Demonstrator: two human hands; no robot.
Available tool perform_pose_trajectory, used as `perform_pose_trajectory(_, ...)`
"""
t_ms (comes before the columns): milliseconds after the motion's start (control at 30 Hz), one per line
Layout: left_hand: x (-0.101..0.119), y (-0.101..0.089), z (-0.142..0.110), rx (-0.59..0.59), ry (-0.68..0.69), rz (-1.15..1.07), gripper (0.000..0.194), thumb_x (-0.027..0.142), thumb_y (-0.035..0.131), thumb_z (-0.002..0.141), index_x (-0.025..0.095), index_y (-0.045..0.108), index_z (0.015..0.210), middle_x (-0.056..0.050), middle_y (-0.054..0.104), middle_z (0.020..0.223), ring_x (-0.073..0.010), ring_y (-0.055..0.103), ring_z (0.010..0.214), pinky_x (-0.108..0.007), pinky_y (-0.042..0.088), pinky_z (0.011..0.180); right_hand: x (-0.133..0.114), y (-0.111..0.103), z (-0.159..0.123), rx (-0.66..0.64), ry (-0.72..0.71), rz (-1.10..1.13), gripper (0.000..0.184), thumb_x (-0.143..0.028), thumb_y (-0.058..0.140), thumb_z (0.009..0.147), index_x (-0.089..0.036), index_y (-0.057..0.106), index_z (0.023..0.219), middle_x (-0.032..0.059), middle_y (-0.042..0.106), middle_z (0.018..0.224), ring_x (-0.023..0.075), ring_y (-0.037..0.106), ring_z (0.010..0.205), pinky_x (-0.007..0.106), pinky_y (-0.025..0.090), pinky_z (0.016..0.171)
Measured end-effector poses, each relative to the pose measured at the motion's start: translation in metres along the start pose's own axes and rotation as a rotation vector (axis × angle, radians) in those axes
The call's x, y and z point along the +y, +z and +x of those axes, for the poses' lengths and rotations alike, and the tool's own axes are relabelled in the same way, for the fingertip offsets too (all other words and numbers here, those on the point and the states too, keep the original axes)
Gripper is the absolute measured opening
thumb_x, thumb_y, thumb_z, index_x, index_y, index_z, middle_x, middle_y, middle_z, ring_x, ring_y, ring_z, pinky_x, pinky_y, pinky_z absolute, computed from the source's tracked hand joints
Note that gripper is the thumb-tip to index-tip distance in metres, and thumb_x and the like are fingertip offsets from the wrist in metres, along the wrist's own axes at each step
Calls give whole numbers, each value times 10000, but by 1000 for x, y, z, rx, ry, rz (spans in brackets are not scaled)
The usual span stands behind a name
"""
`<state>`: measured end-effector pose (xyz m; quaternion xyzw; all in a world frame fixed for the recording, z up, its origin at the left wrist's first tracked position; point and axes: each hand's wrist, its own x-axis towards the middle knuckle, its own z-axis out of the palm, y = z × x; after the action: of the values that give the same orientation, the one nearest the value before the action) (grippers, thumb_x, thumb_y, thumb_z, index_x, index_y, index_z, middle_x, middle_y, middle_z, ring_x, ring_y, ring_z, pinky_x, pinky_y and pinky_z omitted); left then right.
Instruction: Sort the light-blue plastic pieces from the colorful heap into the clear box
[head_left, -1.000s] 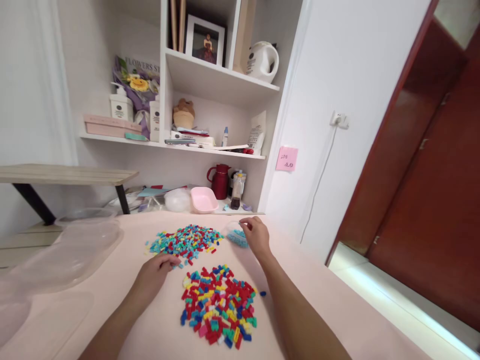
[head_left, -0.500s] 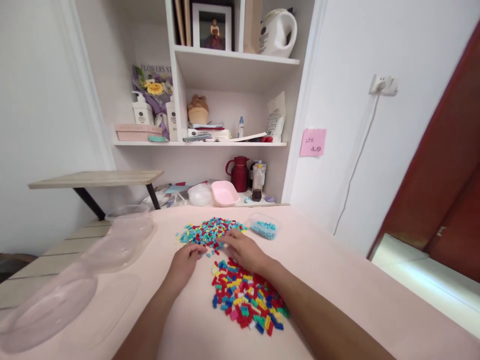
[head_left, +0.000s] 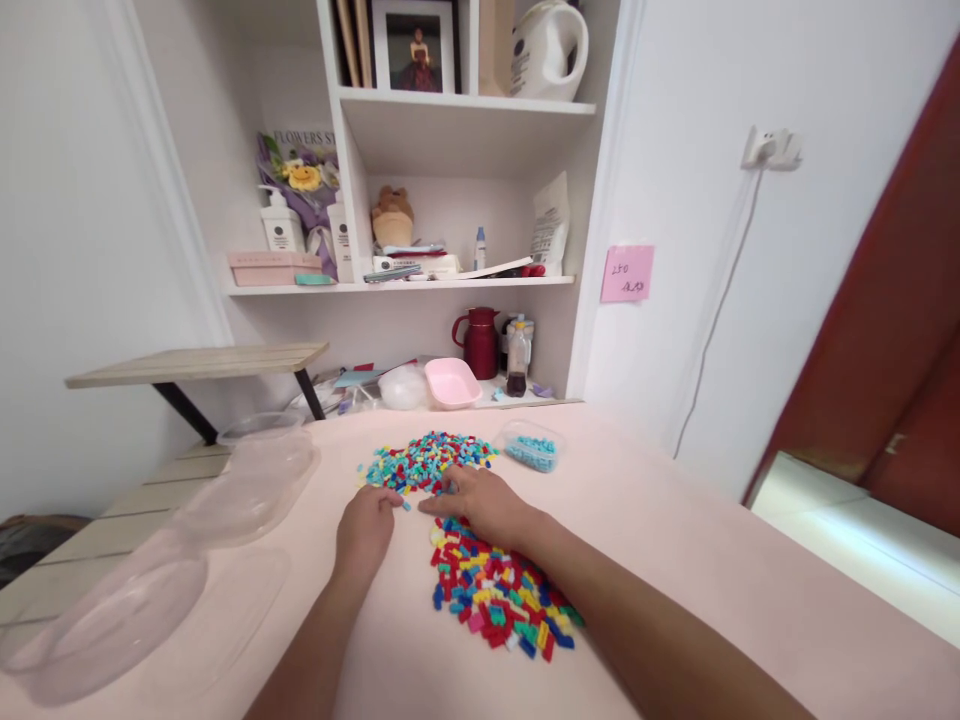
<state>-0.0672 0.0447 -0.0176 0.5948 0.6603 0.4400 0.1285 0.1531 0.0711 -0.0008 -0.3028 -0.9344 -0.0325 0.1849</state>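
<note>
My left hand (head_left: 366,528) rests on the table at the near left edge of the far pile of small toy bricks (head_left: 409,466), its fingers curled together. Whether it holds anything is hidden. Just off its fingertips lies a small light blue brick (head_left: 406,506). My right hand (head_left: 484,505) reaches over the gap between that pile and the nearer pile of bricks (head_left: 499,600), thumb and fingers apart. I see nothing in its grasp. Behind it, at the right, stands a clear plastic box (head_left: 532,446) partly filled with light blue bricks.
Clear plastic containers and lids (head_left: 251,490) line the table's left side. Against the shelf at the back stand a pink basin (head_left: 452,385), a dark red jug (head_left: 480,343) and a bottle of dark liquid (head_left: 517,362). A small wooden bench (head_left: 199,363) is at the left.
My right hand has come from the clear box leftward and down to the near edge of the far pile, its fingers now spread. My left hand has stayed beside the pile. The view has turned right.
</note>
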Motion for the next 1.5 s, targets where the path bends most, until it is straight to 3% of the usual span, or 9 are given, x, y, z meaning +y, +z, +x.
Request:
perform_pose_trajectory(133,4,2,-2,-80,94,-10,288,128,454,713,238,719,693,-25,717,917,-205,637,941,-354,456,928,7,3,-3,34,69,55,369,-231,543,863,-368,596,1201,28,573,1087,192,516,935,272,382,796)
perform_pose_trajectory(333,13,2,-6,-233,203,-101,367,150,401,760,242,742,861,-12,719,1051,-171,633,1026,-332,470,954,28,-8,-19,125,243,227,418,-210,433,906,-293,521,1306,62,593,1128,178,563,964,274,431,832)
perform_pose_trajectory(533,22,-4,-11,-314,245,-137,358,168,437,768,259,733,949,-13,660,1206,-187,560,1172,-391,386,1055,30,-9,-21,128,269,215,373,-228,425,916,-268,572,1256,70,616,1067,186,564,957,282,431,836)
perform_pose_trajectory(633,23,-3,-11,-298,251,-130,355,151,458,746,266,735,937,-13,641,1230,-189,544,1188,-377,406,1036,25,-4,-17,85,235,148,393,-212,440,914,-304,548,1280,61,596,1021,174,557,900,258,420,790)
perform_pose_trajectory(733,19,-2,-7,-177,215,-99,348,136,432,746,240,727,897,-30,646,1171,-189,555,1146,-355,426,1001,23,2,-14,57,194,74,393,-215,467,907,-358,559,1261,48,568,963,169,535,842,252,397,734)
perform_pose_trajectory(900,9,-6,-2,-1,93,2,329,152,373,770,221,694,770,-48,670,927,-216,613,934,-374,442,890,22,8,-11,78,168,63,308,-368,452,936,-401,602,1204,28,542,889,151,502,779,249,366,688)
perform_pose_trajectory(1067,10,-4,-5,-111,123,17,300,125,437,705,252,706,669,12,700,784,-176,638,803,-284,460,761,23,6,-11,68,155,111,285,-344,472,928,-355,649,1151,33,565,870,160,516,816,251,379,717)
perform_pose_trajectory(1267,7,2,-6,-199,154,-12,357,105,428,694,263,742,758,27,695,691,-155,646,743,-253,463,720,29,0,-16,64,183,296,303,-101,487,845,-258,720,959,37,592,929,155,546,889,242,410,784)
perform_pose_trajectory(1500,8,2,-7,-238,207,-47,372,109,419,716,258,748,807,7,705,774,-160,639,807,-258,467,771,26,0,-14,38,173,195,363,-175,468,885,-318,641,1170,36,569,872,164,525,839,250,404,760)
